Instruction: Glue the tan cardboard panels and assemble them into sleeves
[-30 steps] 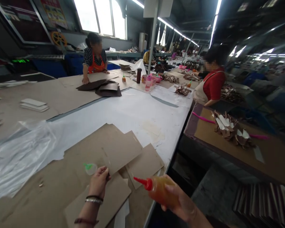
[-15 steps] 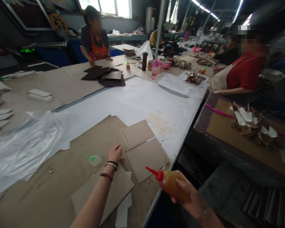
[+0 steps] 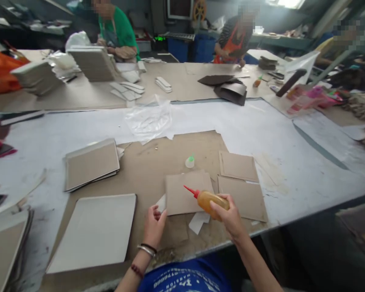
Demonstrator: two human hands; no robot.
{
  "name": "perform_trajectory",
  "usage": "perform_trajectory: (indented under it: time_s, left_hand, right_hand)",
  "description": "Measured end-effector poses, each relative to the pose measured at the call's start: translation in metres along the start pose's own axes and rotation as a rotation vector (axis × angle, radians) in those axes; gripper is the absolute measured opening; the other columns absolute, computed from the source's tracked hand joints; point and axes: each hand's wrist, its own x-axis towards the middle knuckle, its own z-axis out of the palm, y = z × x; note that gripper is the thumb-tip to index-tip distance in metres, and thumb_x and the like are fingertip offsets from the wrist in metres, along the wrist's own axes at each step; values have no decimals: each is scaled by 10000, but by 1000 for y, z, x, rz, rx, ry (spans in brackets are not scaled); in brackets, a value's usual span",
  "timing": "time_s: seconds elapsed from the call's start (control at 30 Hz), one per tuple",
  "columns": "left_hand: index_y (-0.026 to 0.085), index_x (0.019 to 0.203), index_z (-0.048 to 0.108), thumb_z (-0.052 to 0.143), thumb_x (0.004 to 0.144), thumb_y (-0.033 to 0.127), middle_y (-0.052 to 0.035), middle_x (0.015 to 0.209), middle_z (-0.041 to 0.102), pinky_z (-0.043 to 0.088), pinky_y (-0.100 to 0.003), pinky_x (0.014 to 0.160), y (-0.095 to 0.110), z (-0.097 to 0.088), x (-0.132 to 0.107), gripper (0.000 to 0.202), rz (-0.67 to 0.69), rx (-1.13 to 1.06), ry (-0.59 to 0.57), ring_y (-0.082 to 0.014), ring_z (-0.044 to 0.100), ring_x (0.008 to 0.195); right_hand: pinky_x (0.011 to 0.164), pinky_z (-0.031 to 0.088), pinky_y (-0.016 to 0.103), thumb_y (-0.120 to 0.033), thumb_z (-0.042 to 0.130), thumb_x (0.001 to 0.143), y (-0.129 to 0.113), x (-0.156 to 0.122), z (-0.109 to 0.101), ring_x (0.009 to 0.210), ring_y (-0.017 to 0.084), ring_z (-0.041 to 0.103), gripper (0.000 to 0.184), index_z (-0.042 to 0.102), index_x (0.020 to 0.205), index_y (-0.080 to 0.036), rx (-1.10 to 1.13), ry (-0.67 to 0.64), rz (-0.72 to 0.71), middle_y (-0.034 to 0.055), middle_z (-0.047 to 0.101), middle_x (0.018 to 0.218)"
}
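Observation:
My right hand point(image 3: 228, 215) is wrapped round a squeeze bottle of amber glue point(image 3: 213, 202) with a red nozzle. The bottle is tilted to the left, above a tan cardboard panel point(image 3: 182, 194). Beside that panel's lower left corner is my left hand point(image 3: 154, 225), its fingers loosely curled and the thumb apart, with nothing visible in it. White paper strips point(image 3: 197, 224) stick out from under the panel. Two more cardboard panels point(image 3: 242, 200) lie to the right. Behind the middle panel stands a small translucent cup point(image 3: 190, 162) with something green on it.
A pale board point(image 3: 97, 231) and a stack of panels point(image 3: 93, 164) lie on the left. Clear plastic film point(image 3: 150, 117) spreads over the white table covering point(image 3: 194, 117). Two co-workers stand across the table near dark sheets point(image 3: 226, 87) and stacked boards point(image 3: 93, 63).
My view has swung left. My left hand has moved back from beside the right-hand panels to the middle panel's left corner and loosened. The glue bottle has come over the middle panel.

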Motion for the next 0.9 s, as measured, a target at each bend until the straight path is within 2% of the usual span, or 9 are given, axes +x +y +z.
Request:
perform_trajectory:
  time_s: [0.17,0.33,0.63,0.9]
  left_hand:
    - [165,772,530,517,685,424,-23,669,560,426,-339,677,-6,6,2,273,52,16,-117,-186,540,659]
    - [178,697,507,521,725,278,9,613,541,366,-270,603,-4,7,8,105,80,87,-176,-147,512,605]
    - [170,735,503,515,764,226,3,644,544,328,-250,598,0,3,8,65,34,114,-242,-134,497,618]
    - [181,720,493,509,755,199,29,599,500,334,-238,589,-1,3,9,43,41,88,-257,-124,485,589]
  right_hand:
    - [725,457,359,-423,657,633,-9,20,42,827,224,551,404,477,923,-207,-346,-5,-269,45,560,886]
    - [734,448,367,-411,633,631,-13,30,59,828,229,542,378,487,913,-206,-489,31,-349,51,551,883]
    - [724,430,362,-421,614,625,-19,41,77,805,232,533,363,497,887,-198,-599,31,-375,51,544,854]
    - [710,436,353,-375,635,643,-19,32,65,772,228,550,304,494,854,-209,-603,-64,-337,30,560,805]
